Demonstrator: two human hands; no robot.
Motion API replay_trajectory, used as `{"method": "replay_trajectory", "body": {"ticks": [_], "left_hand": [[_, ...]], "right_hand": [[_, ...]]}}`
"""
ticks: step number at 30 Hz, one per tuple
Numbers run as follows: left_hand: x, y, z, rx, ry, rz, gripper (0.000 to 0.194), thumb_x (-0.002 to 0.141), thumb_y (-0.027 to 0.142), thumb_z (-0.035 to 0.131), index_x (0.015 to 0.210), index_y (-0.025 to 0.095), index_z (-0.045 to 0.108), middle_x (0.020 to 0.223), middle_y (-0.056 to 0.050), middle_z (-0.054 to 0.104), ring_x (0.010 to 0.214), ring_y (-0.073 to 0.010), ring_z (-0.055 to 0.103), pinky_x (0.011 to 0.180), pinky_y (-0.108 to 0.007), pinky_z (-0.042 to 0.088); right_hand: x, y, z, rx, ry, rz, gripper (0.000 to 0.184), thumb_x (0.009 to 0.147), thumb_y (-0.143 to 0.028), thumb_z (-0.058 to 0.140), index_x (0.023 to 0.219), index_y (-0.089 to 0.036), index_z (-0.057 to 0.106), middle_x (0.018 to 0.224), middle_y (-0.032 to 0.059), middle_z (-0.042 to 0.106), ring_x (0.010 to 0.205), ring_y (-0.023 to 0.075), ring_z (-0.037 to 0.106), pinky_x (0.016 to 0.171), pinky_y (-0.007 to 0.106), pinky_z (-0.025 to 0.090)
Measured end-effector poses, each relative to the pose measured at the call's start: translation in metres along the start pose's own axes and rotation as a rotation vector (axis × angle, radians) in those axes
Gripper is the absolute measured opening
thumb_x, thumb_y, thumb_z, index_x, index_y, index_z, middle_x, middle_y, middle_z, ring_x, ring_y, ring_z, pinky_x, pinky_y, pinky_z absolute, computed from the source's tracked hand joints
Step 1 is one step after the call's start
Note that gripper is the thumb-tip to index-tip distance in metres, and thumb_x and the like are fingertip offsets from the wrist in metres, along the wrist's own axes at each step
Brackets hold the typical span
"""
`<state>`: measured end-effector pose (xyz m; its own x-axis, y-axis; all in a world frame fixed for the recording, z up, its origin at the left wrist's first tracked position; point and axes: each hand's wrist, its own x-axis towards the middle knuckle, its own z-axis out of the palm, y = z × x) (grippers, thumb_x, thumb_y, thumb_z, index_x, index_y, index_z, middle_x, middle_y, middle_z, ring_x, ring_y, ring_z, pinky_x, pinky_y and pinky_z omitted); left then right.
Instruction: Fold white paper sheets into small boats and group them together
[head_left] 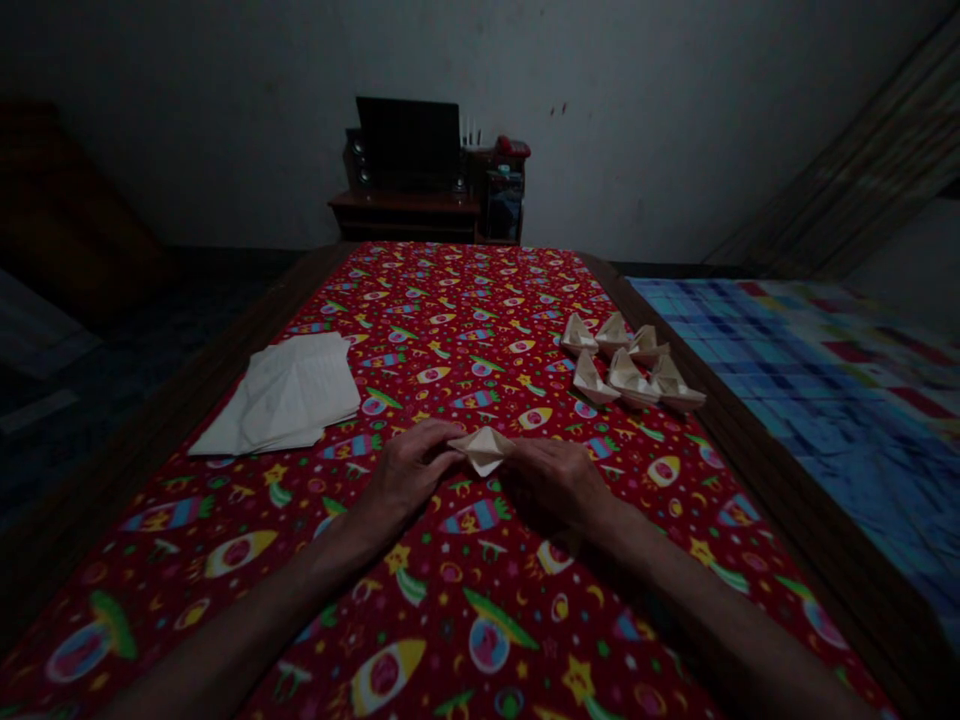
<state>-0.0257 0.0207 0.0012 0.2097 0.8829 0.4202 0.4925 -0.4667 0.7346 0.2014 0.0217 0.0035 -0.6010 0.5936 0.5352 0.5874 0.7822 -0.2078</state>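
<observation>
Between my two hands is a small folded paper boat (486, 452), pale and pointed, held just over the red patterned cloth. My left hand (415, 462) pinches its left end between thumb and fingers. At the opposite end, my right hand (559, 477) grips the paper with its fingers closed; the fingertips are partly hidden. Several finished-looking paper boats (630, 376) stand in two rows to the right, beyond my right hand. A stack of loose paper sheets (296, 395) lies to the left, fanned unevenly.
The red cloth (480, 590) covers a long table with a dark wooden edge (750, 490). Past its far end stand a desk (405, 208) and a dark monitor (409, 138). A blue checked cover (720, 340) spreads along the right side.
</observation>
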Motion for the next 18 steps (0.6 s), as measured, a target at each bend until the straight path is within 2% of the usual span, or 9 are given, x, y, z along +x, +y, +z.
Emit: {"method": "replay_trajectory", "body": {"ticks": [4, 8, 11, 14, 18], "left_hand": [[0.002, 0.004, 0.001, -0.12, -0.007, -0.238, 0.034, 0.074, 0.031, 0.063, 0.105, 0.016, 0.064, 0.104, -0.009, 0.067, 0.091, -0.021, 0.064, 0.079, -0.032, 0.051], [0.0, 0.01, 0.0, -0.3, -0.058, -0.461, 0.049, 0.081, 0.048, 0.049, 0.112, 0.011, 0.06, 0.104, -0.012, 0.067, 0.085, -0.0208, 0.066, 0.076, -0.032, 0.052], [-0.001, 0.014, -0.001, -0.352, -0.059, -0.51, 0.055, 0.078, 0.055, 0.049, 0.107, 0.011, 0.063, 0.101, -0.011, 0.068, 0.085, -0.0222, 0.066, 0.076, -0.032, 0.052], [-0.001, 0.017, -0.003, -0.309, -0.065, -0.495, 0.05, 0.075, 0.054, 0.056, 0.098, 0.012, 0.068, 0.097, -0.009, 0.07, 0.088, -0.0233, 0.064, 0.079, -0.03, 0.05], [-0.001, 0.018, -0.006, -0.447, -0.156, -0.534, 0.051, 0.078, 0.054, 0.054, 0.106, 0.013, 0.065, 0.099, -0.009, 0.07, 0.089, -0.0221, 0.064, 0.08, -0.029, 0.049]], "right_hand": [[-0.002, 0.002, 0.0, 0.166, 0.03, 0.136, 0.015, 0.089, -0.022, 0.05, 0.09, -0.018, 0.064, 0.079, 0.0048, 0.07, 0.063, 0.0124, 0.064, 0.054, 0.019, 0.046], [-0.005, 0.003, 0.003, 0.143, 0.043, 0.138, 0.017, 0.09, -0.021, 0.048, 0.088, -0.016, 0.064, 0.078, 0.0064, 0.07, 0.064, 0.0137, 0.065, 0.056, 0.02, 0.047], [-0.008, 0.002, 0.006, 0.095, 0.074, 0.094, 0.017, 0.09, -0.021, 0.047, 0.087, -0.018, 0.064, 0.079, 0.0063, 0.071, 0.066, 0.014, 0.066, 0.057, 0.021, 0.049], [-0.008, 0.0, 0.007, 0.133, 0.113, 0.077, 0.017, 0.09, -0.019, 0.048, 0.096, -0.02, 0.064, 0.085, 0.0054, 0.071, 0.07, 0.0137, 0.067, 0.06, 0.021, 0.052], [-0.006, -0.003, 0.004, 0.22, 0.199, 0.033, 0.024, 0.089, -0.016, 0.048, 0.109, -0.022, 0.06, 0.094, 0.0044, 0.071, 0.079, 0.0138, 0.068, 0.067, 0.021, 0.055]]}}
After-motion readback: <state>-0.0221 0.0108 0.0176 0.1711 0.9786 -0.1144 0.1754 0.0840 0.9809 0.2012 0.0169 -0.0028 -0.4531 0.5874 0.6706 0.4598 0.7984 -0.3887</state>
